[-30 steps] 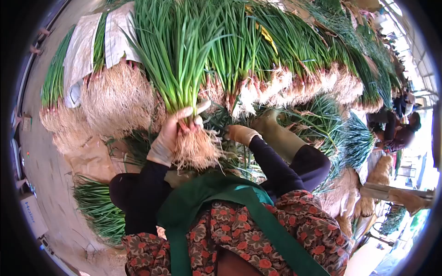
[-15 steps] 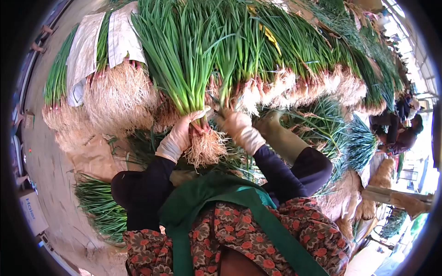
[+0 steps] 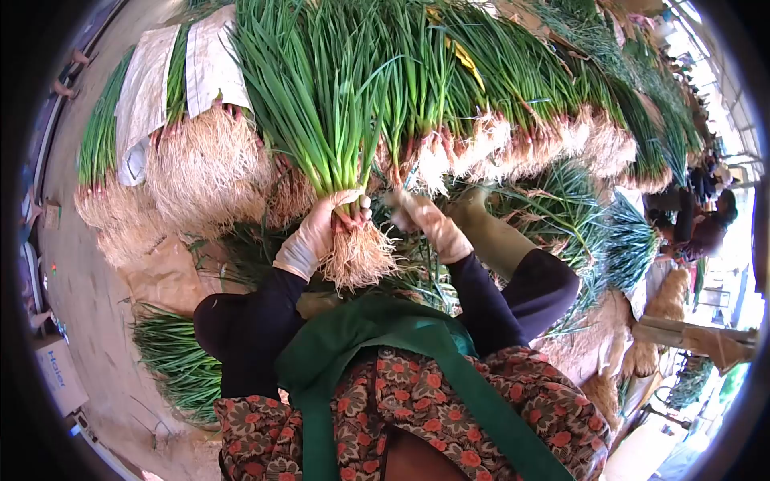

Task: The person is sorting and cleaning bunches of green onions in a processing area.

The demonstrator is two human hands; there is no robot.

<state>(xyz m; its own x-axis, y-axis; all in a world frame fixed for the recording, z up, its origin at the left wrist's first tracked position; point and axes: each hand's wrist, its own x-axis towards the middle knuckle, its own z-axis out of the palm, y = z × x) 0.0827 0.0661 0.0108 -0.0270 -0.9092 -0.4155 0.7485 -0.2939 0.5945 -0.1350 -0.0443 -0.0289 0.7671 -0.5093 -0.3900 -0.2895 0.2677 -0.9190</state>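
My gloved left hand (image 3: 317, 228) is closed round the lower stems of a bunch of spring onions (image 3: 325, 136), its long green leaves fanning away from me. Below that grip hangs a tangle of pale roots (image 3: 357, 258) under reddish stem bases. Just to the right is my gloved right hand (image 3: 431, 223), palm down, its fingertips pointing at the bunch and smeared by motion. Those fingertips are close to the reddish base of some stems (image 3: 395, 175) beside the bunch; what they hold, if anything, I cannot make out.
A long row of spring onions (image 3: 553, 132) lies beyond my hands, roots towards me. White sheeting (image 3: 216, 60) covers part of it at left. Loose greens (image 3: 561, 212) spread to the right, with another pile (image 3: 175, 361) at lower left. People (image 3: 706, 224) sit at far right.
My right hand has shifted slightly right and down, its fingers now extending towards the bunch. The stems beside the bunch have moved a little. My left hand keeps its hold.
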